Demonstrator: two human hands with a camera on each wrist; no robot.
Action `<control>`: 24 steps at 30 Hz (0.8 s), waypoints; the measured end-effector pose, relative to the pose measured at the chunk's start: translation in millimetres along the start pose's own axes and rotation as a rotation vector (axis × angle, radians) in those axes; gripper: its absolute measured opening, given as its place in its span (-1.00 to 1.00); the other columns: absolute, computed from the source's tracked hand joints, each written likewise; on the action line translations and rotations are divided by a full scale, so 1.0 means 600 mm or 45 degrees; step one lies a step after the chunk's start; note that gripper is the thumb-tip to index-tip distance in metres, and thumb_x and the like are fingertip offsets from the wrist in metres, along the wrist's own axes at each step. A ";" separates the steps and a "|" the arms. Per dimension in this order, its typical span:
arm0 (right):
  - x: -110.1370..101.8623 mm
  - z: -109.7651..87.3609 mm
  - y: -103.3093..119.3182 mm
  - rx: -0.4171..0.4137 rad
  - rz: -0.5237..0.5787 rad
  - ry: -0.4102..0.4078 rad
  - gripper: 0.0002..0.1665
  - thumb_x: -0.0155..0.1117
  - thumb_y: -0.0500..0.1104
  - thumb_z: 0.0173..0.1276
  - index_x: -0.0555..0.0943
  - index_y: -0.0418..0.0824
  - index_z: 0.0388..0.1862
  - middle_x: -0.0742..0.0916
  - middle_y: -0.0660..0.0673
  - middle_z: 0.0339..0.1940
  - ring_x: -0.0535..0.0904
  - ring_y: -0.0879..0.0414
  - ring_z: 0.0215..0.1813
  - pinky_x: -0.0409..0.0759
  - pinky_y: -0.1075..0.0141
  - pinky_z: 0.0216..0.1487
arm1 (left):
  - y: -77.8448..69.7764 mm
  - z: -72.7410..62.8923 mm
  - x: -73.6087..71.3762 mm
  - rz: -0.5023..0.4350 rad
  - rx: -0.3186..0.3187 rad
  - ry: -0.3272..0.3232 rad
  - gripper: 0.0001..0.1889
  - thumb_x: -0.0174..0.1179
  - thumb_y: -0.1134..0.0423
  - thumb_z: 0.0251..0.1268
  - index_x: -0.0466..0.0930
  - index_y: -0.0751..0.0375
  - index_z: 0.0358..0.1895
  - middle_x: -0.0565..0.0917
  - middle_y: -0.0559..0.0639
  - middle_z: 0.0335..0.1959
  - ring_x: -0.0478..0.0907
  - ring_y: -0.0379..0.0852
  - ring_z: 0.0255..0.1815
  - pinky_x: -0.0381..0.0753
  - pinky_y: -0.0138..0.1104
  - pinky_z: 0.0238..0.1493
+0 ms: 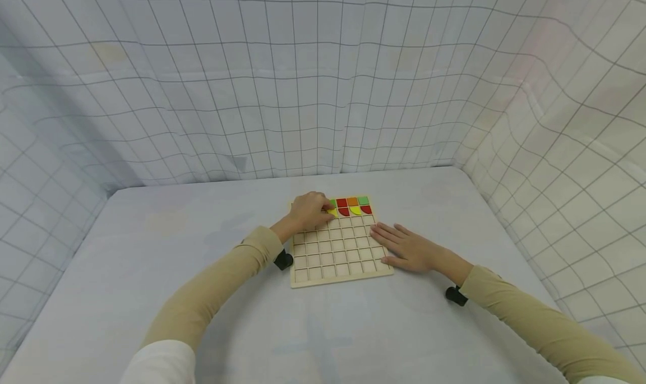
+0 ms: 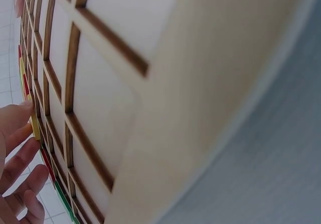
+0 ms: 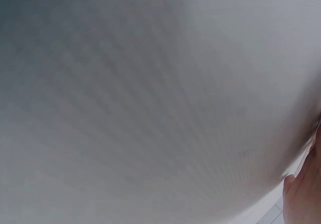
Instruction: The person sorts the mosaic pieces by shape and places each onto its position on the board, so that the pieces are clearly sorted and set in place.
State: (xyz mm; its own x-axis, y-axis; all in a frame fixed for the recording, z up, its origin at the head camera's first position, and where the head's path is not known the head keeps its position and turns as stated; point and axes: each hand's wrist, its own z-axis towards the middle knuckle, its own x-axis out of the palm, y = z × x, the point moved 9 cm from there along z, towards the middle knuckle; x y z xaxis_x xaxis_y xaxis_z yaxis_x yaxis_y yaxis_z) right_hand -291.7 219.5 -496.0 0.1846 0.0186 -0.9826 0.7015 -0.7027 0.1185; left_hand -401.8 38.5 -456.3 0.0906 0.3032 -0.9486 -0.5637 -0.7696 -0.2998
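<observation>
A square wooden grid board [image 1: 330,258] lies on the table, its thin raised strips dividing it into small cells. Along its far edge sit flat coloured tiles: a red square [image 1: 341,202], an orange square [image 1: 352,202] and a green square [image 1: 363,200]. The row below them has red and yellow quarter-round tiles [image 1: 355,210]. My left hand [image 1: 309,212] reaches over the far left part and pinches a yellow tile [image 2: 35,126] between thumb and finger, at the second row. My right hand [image 1: 411,251] rests flat with spread fingers on the board's right edge.
The board stands on a pale cloth-covered table [image 1: 202,221]. Grid-patterned white curtains [image 1: 313,92] hang behind and at both sides. Below each wrist shows a black wrist-camera piece [image 1: 456,296].
</observation>
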 end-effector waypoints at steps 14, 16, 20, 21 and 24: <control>0.007 0.002 -0.007 0.020 -0.011 0.042 -0.18 -0.23 0.22 0.54 -0.13 -0.13 0.58 -0.05 -0.07 0.62 -0.19 -0.01 0.62 -0.08 -0.06 0.54 | -0.009 -0.002 0.006 0.026 0.064 -0.014 -0.71 0.28 0.05 0.24 0.72 0.01 0.00 0.67 -0.02 -0.15 0.61 -0.14 -0.29 0.46 -0.44 -0.56; 0.007 0.002 -0.007 0.020 -0.015 0.040 -0.18 -0.23 0.22 0.54 -0.14 -0.13 0.58 -0.05 -0.06 0.62 -0.19 -0.01 0.62 -0.08 -0.06 0.54 | -0.010 -0.002 0.006 0.029 0.065 -0.019 -0.70 0.28 0.05 0.24 0.72 0.01 0.00 0.67 -0.01 -0.15 0.60 -0.15 -0.31 0.44 -0.45 -0.58; 0.008 0.002 -0.007 0.012 -0.019 0.037 -0.17 -0.24 0.23 0.54 -0.14 -0.13 0.58 -0.05 -0.06 0.62 -0.19 -0.01 0.62 -0.07 -0.06 0.54 | -0.011 -0.005 0.005 0.053 0.062 -0.023 -0.69 0.28 0.04 0.24 0.71 0.01 0.01 0.66 0.00 -0.14 0.59 -0.15 -0.33 0.42 -0.45 -0.62; 0.008 0.002 -0.007 0.012 -0.018 0.037 -0.17 -0.24 0.23 0.54 -0.14 -0.13 0.58 -0.05 -0.06 0.62 -0.19 -0.01 0.62 -0.07 -0.06 0.54 | -0.011 -0.006 0.004 0.057 0.057 -0.020 -0.69 0.28 0.04 0.25 0.71 0.01 0.02 0.66 0.00 -0.14 0.59 -0.15 -0.33 0.42 -0.45 -0.63; 0.010 0.001 -0.009 0.017 -0.023 0.040 -0.17 -0.25 0.24 0.53 -0.14 -0.12 0.58 -0.06 -0.06 0.62 -0.19 -0.01 0.62 -0.06 -0.06 0.54 | -0.012 -0.011 0.001 0.058 0.054 -0.017 -0.68 0.26 0.04 0.25 0.71 0.03 0.02 0.65 0.01 -0.13 0.58 -0.14 -0.32 0.43 -0.43 -0.63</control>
State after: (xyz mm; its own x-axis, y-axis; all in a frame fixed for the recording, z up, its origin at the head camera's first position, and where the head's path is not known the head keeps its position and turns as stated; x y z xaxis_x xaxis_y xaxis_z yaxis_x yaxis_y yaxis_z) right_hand -294.7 222.8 -502.8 0.1933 0.0537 -0.9797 0.6960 -0.7113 0.0983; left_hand -392.0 40.5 -455.3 0.0530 0.2764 -0.9596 -0.6013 -0.7583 -0.2516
